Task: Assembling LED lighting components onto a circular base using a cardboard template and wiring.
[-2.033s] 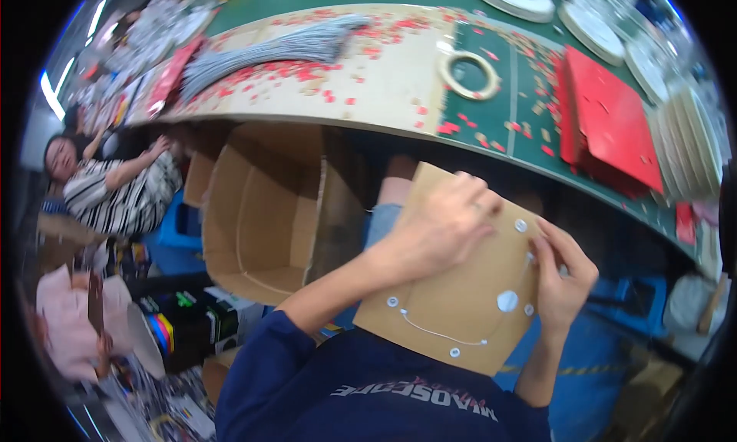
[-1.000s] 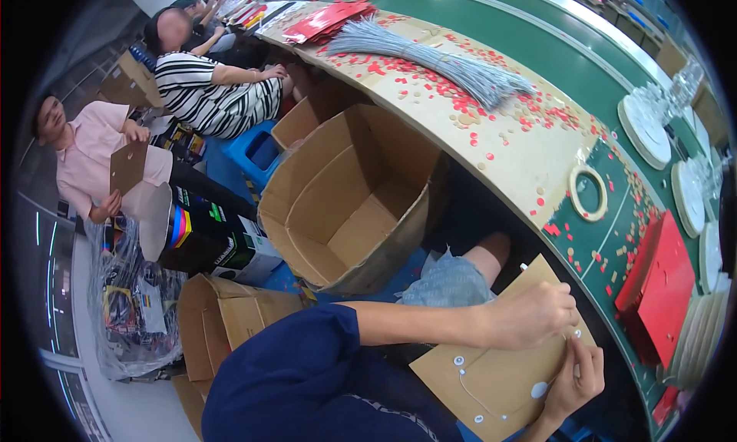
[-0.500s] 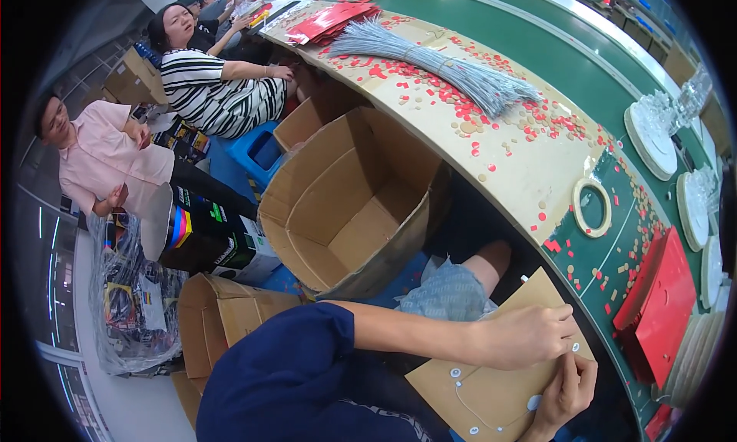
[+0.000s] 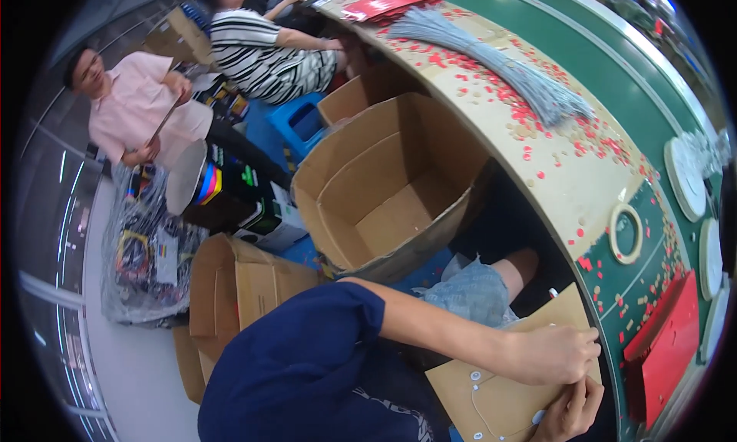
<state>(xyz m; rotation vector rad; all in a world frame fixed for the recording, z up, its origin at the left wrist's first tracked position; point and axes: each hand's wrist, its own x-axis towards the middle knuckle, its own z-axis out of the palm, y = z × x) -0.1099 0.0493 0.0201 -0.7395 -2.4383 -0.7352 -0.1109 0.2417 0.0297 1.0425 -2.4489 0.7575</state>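
Brown envelope (image 4: 510, 400) lay beside table (image 4: 549, 200), white string (image 4: 477, 409) already on; right-edge work seemed unfinished; right hand (image 4: 572, 413) gripped envelope edge, left hand (image 4: 554, 355) pinched closed (contents hidden, couldn't tell)

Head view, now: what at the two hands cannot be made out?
- Head view: anything pinched by the left hand, hidden by that hand itself.
- Head view: lower end of the brown envelope, cut off by the bottom edge.
- Head view: upper end of the right hand, overlapped by the left.
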